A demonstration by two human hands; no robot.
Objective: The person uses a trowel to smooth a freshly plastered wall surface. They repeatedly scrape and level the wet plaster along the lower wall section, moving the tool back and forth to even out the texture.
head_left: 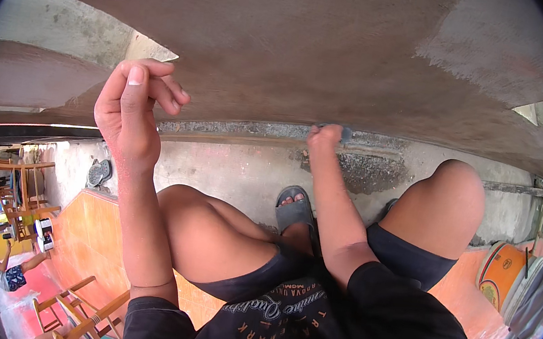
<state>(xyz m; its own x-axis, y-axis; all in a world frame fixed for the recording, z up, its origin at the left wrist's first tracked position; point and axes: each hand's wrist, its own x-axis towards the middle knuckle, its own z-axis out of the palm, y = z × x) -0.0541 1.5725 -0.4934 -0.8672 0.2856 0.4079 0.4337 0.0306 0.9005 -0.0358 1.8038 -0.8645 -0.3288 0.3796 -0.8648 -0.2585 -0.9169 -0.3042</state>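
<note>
My left hand point(133, 108) is raised in front of the wall, its fingers loosely bent and somewhat apart, with nothing seen in them. Low at the foot of the wall, my right hand point(327, 134) is closed on a small blue-grey flat piece point(345, 135); its kind is too hidden to tell. The wall point(286, 49) has a smooth brown-grey coat, with a paler rough patch point(496, 48) at the upper right. A rough, speckled strip point(249, 128) runs along its base beside my right hand.
My sandaled foot point(295, 208) rests on the concrete ledge point(230, 171). A pair of grey clogs point(99, 173) lies at the left. Wooden chairs point(81, 312) and another person point(8, 271) are at the lower left. An orange-and-white bucket point(501, 275) with grey cloth stands at the right.
</note>
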